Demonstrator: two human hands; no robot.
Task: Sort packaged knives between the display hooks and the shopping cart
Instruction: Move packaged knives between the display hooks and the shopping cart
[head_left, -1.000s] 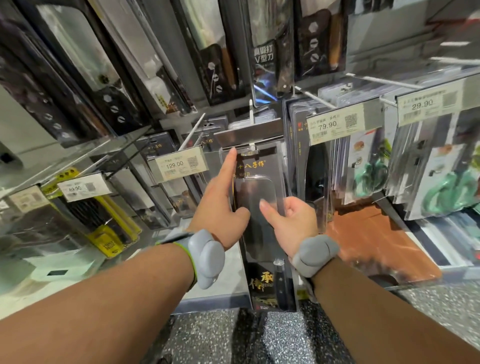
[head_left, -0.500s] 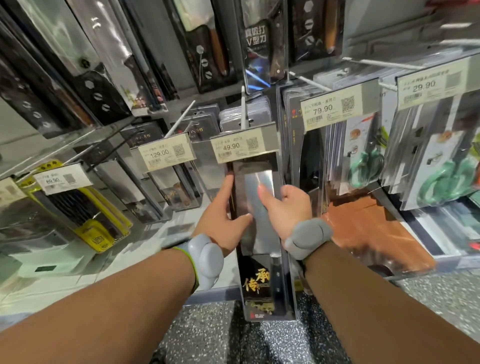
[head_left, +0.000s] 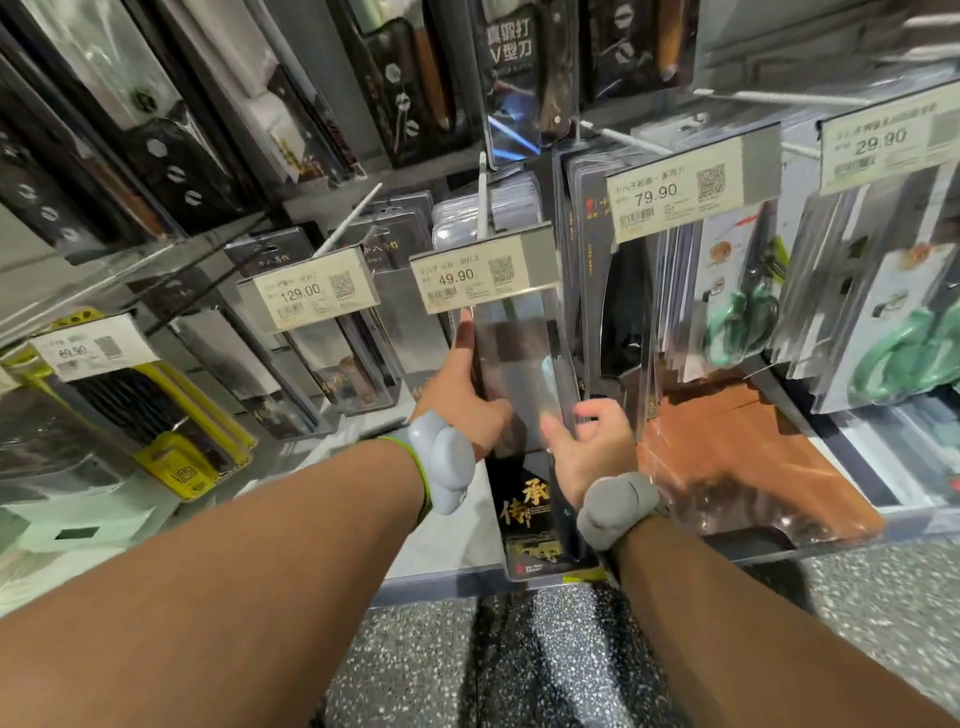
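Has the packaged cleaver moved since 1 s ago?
Yes. The packaged cleaver went up and back: its top, earlier below the 49.90 price tag, now sits behind it.

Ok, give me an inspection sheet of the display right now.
Surface: shelf ledge below the hooks, speckled floor beneath.
Job's things: packaged knife hanging under the 49.90 tag; more knife packs on neighbouring hooks.
Clutter: green scissors packs at right, yellow pack at left.
Hands: left hand and right hand both grip the packaged knife's edges.
Cables: nothing seen.
Surroundings: shopping cart not in view.
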